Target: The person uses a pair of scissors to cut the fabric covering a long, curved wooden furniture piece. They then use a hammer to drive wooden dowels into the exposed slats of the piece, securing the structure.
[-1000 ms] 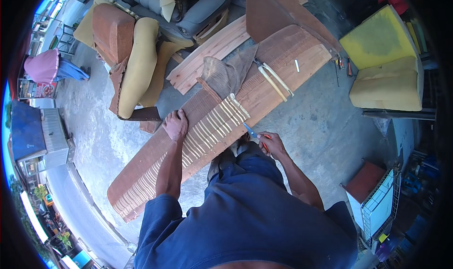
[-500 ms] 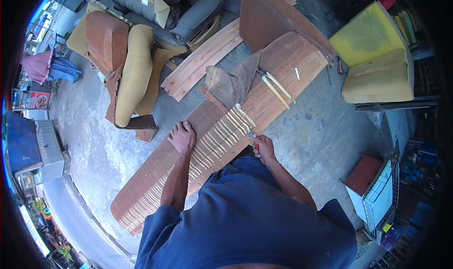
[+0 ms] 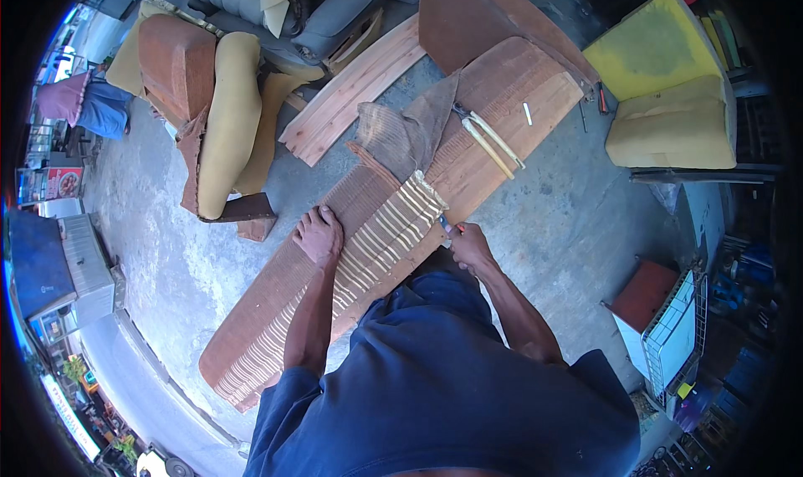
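Note:
A long brown ribbed fabric cover point(image 3: 259, 310) lies diagonally on a plank point(image 3: 539, 117) in front of me. Cream stripes point(image 3: 393, 224) run across its near side. My left hand point(image 3: 319, 237) presses on the brown fabric beside the stripes, its fingers apart and nothing in its grasp. At the near edge of the striped part, my right hand point(image 3: 470, 248) is closed round a small tool point(image 3: 444, 223) with a blue-grey end and some red on it. Its exact kind is hidden by my fingers. A loose brown mesh flap point(image 3: 393, 138) lies folded beyond the stripes.
Long-handled pincers point(image 3: 492, 148) and a short white stick point(image 3: 527, 114) lie on the plank's right part. Yellow foam seat pieces point(image 3: 669, 121) stand at right, a foam-and-brown seat part point(image 3: 238, 125) at left. Another plank point(image 3: 355, 92) lies beyond. A person point(image 3: 92, 105) stands far left.
My right hand has turned slightly at the fabric's edge, still gripping the small tool. My left hand stays on the fabric. The whole view has shifted a little.

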### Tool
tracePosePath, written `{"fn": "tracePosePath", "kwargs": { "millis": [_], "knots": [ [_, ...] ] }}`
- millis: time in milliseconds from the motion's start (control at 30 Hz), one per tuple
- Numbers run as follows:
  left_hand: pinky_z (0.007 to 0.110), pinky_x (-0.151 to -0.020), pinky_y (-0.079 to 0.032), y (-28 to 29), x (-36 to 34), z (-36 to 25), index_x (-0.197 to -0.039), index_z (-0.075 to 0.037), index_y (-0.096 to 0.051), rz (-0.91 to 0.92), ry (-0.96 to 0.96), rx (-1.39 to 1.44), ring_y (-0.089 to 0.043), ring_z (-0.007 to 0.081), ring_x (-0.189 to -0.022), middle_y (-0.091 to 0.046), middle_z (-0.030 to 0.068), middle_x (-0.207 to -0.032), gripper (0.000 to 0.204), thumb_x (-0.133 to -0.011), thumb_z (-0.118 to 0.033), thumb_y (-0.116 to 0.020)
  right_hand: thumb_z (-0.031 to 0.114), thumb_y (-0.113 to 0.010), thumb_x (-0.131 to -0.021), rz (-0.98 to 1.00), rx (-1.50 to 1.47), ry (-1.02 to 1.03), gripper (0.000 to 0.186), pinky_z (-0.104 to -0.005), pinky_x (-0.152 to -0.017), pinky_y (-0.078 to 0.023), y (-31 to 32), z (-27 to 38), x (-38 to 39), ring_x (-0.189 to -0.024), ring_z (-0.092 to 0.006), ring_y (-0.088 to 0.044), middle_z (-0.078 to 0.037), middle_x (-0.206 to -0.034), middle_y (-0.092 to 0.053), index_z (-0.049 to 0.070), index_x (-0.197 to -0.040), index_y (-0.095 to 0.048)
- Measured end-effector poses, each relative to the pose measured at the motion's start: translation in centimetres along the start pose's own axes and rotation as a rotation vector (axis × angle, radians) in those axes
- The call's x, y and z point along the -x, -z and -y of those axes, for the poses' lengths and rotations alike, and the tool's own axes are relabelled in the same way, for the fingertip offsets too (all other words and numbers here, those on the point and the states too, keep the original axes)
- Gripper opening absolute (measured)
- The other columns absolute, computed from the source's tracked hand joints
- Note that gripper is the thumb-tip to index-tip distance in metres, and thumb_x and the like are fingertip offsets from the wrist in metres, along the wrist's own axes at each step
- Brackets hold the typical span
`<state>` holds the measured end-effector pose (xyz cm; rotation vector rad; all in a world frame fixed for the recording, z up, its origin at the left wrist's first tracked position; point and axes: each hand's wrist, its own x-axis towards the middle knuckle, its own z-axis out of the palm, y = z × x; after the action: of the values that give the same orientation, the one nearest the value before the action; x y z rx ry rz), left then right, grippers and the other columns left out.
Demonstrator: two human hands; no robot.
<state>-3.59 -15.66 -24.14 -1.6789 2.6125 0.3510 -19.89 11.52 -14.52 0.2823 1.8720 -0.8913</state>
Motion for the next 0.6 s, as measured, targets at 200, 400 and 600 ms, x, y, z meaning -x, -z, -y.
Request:
{"fn": "tracePosePath", "kwargs": {
  "millis": [200,400,600],
  "knots": [
    [0.056,-0.112,-0.033,-0.2,-0.3,-0.3,-0.125,-0.009,-0.066,0.027,0.008,-0.015,-0.056,0.0347,-0.128,-0.065,0.0156,-0.13,0.048,-0.107,-0.045,-0.04,0.035,-0.056,-0.11,0.001,0.042,0.011,0.033,-0.0294,-0.036,-0.027,0.4,-0.1,-0.3,-0.043,-0.0078,-0.039,0.001,-0.063,-0.045,0.005,-0.096,-0.06],
    [0.055,-0.113,-0.033,-0.7,0.6,0.8,-0.126,-0.009,-0.065,0.042,0.019,-0.026,-0.054,0.0345,-0.13,-0.065,0.0154,-0.132,0.049,-0.107,-0.046,-0.039,0.031,-0.055,-0.111,0.012,-0.432,0.211,0.028,-0.027,-0.037,-0.035,-2.9,-7.7,-2.9,-0.045,-0.0089,-0.045,0.001,-0.064,-0.047,0.006,-0.101,-0.059],
    [0.056,-0.113,-0.032,-0.8,-0.7,-0.4,-0.126,-0.008,-0.064,0.039,0.03,-0.006,-0.054,0.0354,-0.131,-0.064,0.0161,-0.134,0.049,-0.107,-0.046,-0.039,0.033,-0.054,-0.111,0.039,-0.624,0.261,0.028,-0.0287,-0.04,-0.045,-4.0,-9.3,-3.9,-0.048,-0.0125,-0.053,-0.002,-0.068,-0.052,0.006,-0.102,-0.057]
  ]
}}
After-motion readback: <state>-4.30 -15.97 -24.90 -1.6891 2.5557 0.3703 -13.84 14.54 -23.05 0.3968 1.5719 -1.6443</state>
